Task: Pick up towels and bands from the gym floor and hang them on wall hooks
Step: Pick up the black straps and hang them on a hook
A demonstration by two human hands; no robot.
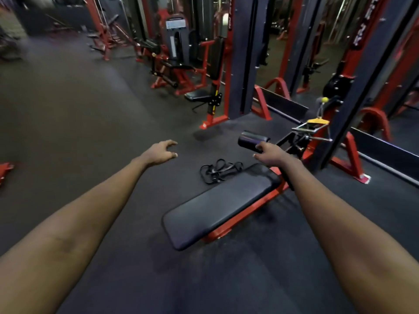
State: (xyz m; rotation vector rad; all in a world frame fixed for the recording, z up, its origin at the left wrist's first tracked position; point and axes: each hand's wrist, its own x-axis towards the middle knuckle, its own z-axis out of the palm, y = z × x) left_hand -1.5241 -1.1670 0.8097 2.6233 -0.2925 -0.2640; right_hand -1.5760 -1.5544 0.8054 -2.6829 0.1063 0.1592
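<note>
A tangle of black resistance bands (220, 171) lies on the dark gym floor, just beyond the far end of a black padded bench. My left hand (162, 151) is stretched out above the floor to the left of the bands, fingers curled apart and holding nothing. To the right of the bands my right hand (268, 154) hovers over the bench's far end, near a black roller pad, fingers loosely spread and empty. Neither hand touches the bands. No towel or wall hook is in view.
The black bench (217, 205) on its red frame lies diagonally in front of me. A cable machine with a yellow-strapped handle (314, 128) stands at the right. Red and black weight machines (181, 64) fill the back. Dark rubber floor (68, 109) spreads to the left.
</note>
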